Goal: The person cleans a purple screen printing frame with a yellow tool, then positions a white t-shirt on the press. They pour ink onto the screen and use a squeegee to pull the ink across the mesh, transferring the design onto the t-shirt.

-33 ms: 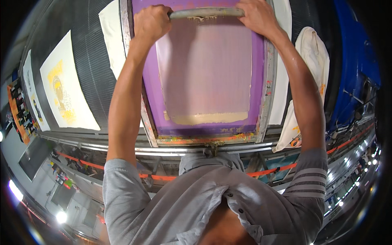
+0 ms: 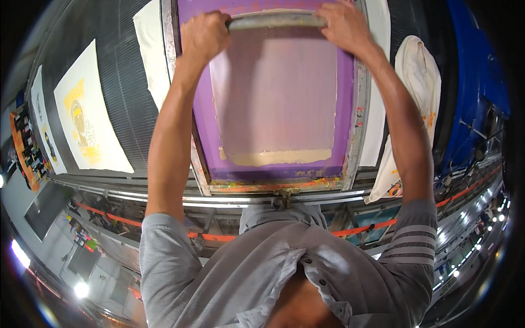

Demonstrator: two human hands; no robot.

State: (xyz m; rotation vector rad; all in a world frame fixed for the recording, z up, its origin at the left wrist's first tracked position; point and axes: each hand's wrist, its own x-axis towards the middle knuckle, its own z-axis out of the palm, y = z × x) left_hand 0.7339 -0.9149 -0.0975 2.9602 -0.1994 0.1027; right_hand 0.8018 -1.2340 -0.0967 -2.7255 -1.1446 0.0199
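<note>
Both of my hands grip a squeegee [image 2: 276, 21] that lies across the far part of a screen-printing frame [image 2: 358, 117]. My left hand [image 2: 205, 35] is closed round its left end, and my right hand [image 2: 345, 27] round its right end. Purple mesh [image 2: 200, 109] fills the frame, with a paler rectangle [image 2: 276, 93] in its middle. A band of cream ink [image 2: 276, 157] lies along the near end of that rectangle. Another thin line of ink shows just beyond the squeegee. The blade's lower edge is hidden under the handle.
White fabric pieces [image 2: 149, 46] lie to the left, one with a yellow print [image 2: 82, 123]. Right of the frame are a white sheet [image 2: 377, 109] and a bunched cream cloth [image 2: 418, 71]. A metal rail [image 2: 235, 202] runs along the near edge; blue machinery [image 2: 476, 65] stands far right.
The squeegee and both hands have come slightly nearer to me. Ink that showed on the squeegee's near side is now seen as a line on its far side.
</note>
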